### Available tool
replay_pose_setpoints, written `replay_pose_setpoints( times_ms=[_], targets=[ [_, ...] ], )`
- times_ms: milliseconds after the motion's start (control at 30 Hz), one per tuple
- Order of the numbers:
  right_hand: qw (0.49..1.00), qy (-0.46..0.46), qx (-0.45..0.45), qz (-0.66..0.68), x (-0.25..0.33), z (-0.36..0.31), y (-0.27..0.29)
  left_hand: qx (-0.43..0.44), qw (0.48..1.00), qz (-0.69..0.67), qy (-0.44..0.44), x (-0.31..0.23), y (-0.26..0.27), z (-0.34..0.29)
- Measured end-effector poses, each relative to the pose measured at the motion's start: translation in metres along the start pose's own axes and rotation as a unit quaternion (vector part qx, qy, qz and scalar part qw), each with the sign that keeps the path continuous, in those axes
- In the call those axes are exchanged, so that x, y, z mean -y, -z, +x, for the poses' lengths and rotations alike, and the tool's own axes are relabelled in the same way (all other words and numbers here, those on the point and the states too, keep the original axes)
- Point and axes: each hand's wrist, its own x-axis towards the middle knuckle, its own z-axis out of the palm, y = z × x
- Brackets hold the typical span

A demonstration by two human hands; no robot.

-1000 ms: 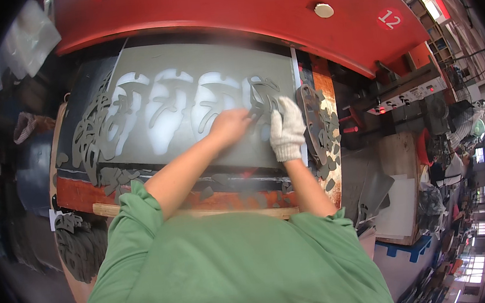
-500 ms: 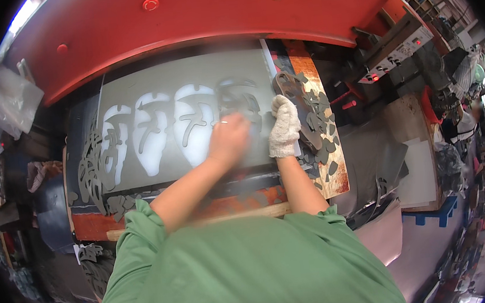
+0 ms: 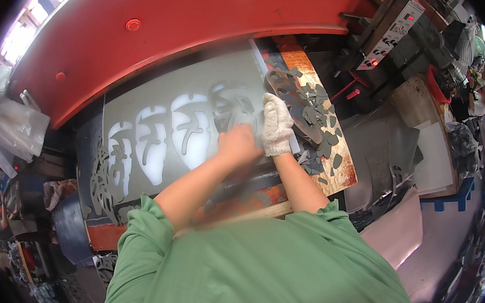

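Note:
A grey sheet lies on the work table, with several shoe-upper-shaped cut-outs showing white beneath. My bare left hand is over the near part of the rightmost shape, where a dark grey cut piece sits in the sheet. Motion smears its fingers, so their grip is unclear. At the sheet's right edge is my right hand, in a white knitted glove, its fingers drawn together; anything under them is hidden. Just right of the glove lies a long cutting die.
Grey offcuts litter the board on the right, and stringy scraps pile at the left. A red machine beam spans the far side. A control box stands at far right; clear plastic bags hang at left.
My left hand has moved slightly nearer to me over the rightmost shape. The gloved right hand stays at the sheet's edge, its fingers more upright. The whole view has shifted slightly.

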Motion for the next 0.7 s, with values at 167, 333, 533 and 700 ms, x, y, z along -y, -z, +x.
replay_pose_setpoints(
  times_ms=[167, 333, 533, 700],
  targets=[
    [1.0, 0.012, -0.007, -0.013, 0.001, 0.0, -0.001, -0.01, 0.998, -0.053, -0.025, 0.017, -0.006, 0.008],
    [1.0, -0.002, -0.004, -0.012, 0.002, 0.001, -0.002, 0.002, 0.997, -0.066, -0.043, 0.021, -0.003, 0.013],
    [0.999, 0.022, 0.007, -0.045, 0.003, 0.002, -0.001, -0.068, 0.995, -0.072, -0.005, 0.018, -0.001, 0.022],
    [0.992, 0.026, 0.037, -0.117, 0.008, 0.005, -0.005, 0.003, 0.925, -0.378, 0.042, 0.054, 0.055, 0.006]
  ],
)
